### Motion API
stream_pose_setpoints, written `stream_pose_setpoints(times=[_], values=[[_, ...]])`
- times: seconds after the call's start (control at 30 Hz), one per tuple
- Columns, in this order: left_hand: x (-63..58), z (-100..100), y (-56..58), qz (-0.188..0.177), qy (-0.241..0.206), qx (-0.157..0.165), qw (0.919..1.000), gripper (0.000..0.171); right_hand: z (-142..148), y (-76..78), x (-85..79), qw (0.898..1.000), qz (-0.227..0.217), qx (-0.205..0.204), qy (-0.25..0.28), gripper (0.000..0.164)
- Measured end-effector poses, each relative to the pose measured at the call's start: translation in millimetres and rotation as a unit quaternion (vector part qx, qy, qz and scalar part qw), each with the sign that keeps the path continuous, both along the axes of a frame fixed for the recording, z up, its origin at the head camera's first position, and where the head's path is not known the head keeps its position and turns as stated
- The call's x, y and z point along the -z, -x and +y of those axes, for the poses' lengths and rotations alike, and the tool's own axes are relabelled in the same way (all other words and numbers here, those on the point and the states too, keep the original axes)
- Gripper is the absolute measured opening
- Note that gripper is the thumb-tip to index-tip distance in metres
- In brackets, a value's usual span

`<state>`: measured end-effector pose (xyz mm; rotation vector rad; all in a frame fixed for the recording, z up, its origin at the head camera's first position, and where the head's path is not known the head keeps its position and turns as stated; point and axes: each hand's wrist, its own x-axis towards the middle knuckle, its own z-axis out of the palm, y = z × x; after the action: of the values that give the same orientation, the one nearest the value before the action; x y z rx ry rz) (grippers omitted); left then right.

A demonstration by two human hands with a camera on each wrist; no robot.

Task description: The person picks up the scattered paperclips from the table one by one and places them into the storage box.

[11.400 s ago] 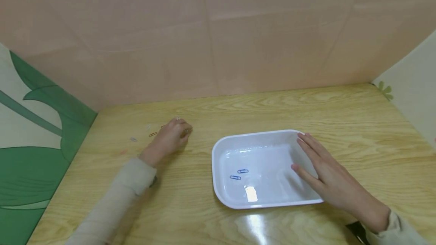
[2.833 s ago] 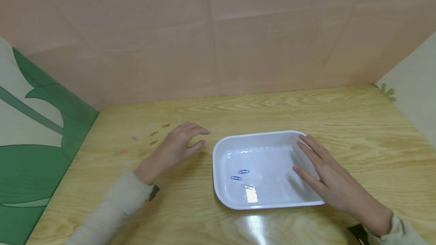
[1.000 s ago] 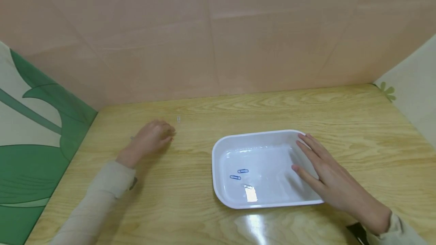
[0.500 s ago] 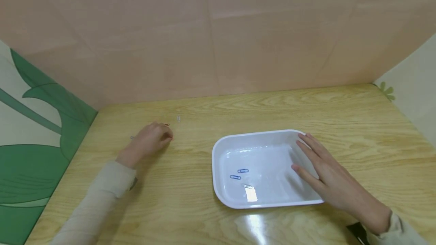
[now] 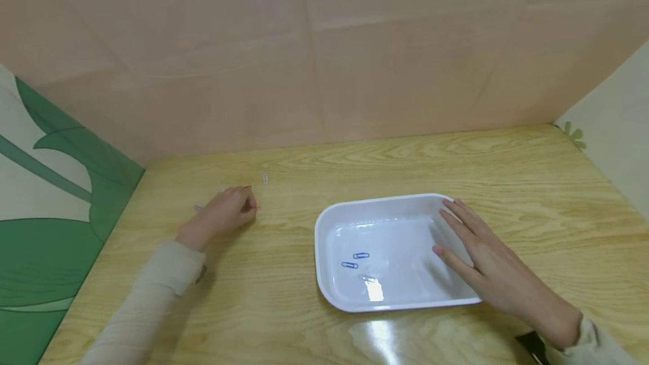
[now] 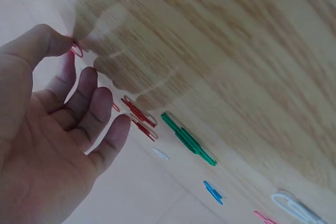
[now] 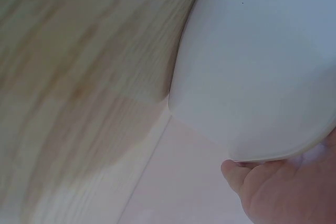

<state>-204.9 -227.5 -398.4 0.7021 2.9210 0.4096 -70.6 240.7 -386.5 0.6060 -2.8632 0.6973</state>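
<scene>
In the left wrist view my left hand (image 6: 63, 124) pinches a small red paper clip (image 6: 77, 50) between thumb and index finger, close over the wooden table. The other fingers are bent loosely near more red paper clips (image 6: 138, 112) and a green paper clip (image 6: 188, 139) on the table. My right hand (image 5: 487, 261) rests on the right rim of a white tray (image 5: 385, 201), fingers spread and fairly straight, the thumb over the inside. Inside the tray lie two blue paper clips (image 5: 350, 265) and a pale paper clip (image 5: 367, 279) beside a bright reflection.
Further loose clips lie about the left hand: a blue paper clip (image 6: 213, 193), a white paper clip (image 6: 296, 207) and a pink paper clip (image 6: 265, 217). Behind the hand is a clear paper clip (image 5: 265, 178). A pink backdrop (image 5: 314, 72) closes off the back of the table.
Since 11.4 s ago a pale clip has appeared in the tray. My left hand went toward the tray, then back left among the clips, and now pinches a red one. The right hand stayed put.
</scene>
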Motion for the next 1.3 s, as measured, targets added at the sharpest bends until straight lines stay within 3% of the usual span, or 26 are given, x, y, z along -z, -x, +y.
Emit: stream_pose_setpoints(times=[0.23, 0.63, 0.93, 1.3], values=[[1.2, 0, -0.4, -0.025, -0.003, -0.012, 0.9996, 0.007, 0, -0.4, 0.4, 1.0, -0.003, 0.003, 0.0, 0.067], [1.5, -1, 1.3, -0.056, -0.025, -0.006, 0.9981, 0.005, 1, 0.7, 1.7, 1.0, 0.0, 0.004, -0.001, 0.067], [1.0, 2, -2.6, -0.02, -0.024, -0.007, 0.9995, 0.006, 0, 0.2, 2.6, 1.0, 0.013, 0.003, 0.001, 0.066], [-2.0, 12, -5.6, 0.037, -0.037, 0.018, 0.9985, 0.009, 0, 0.1, 1.9, 1.0, 0.006, 0.002, 0.0, 0.067]])
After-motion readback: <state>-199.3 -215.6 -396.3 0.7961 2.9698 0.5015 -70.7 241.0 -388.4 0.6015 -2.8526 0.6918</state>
